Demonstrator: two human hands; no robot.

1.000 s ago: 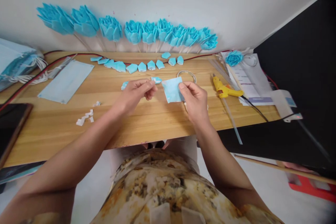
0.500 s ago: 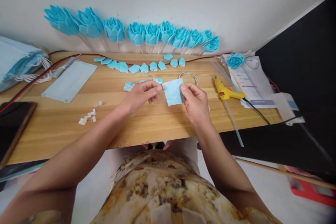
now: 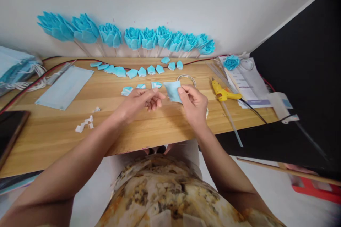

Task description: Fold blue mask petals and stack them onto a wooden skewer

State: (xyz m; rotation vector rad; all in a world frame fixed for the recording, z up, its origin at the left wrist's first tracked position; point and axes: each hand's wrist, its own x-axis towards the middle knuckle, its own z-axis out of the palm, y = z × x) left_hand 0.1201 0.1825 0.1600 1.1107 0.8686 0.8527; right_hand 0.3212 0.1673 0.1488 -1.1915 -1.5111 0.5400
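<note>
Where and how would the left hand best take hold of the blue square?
Probably a pinch at its left edge, the left hand coming from the left: the blue square looks thin and flat, and the right hand grips its right side, leaving that edge free.

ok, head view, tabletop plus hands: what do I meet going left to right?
dark-screened device → flat pale-blue mask → left hand → blue square → right hand → yellow glue gun

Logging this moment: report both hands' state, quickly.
Left hand: loosely open, nothing visible in its grip.
Right hand: closed, pinching a light-blue piece.
</note>
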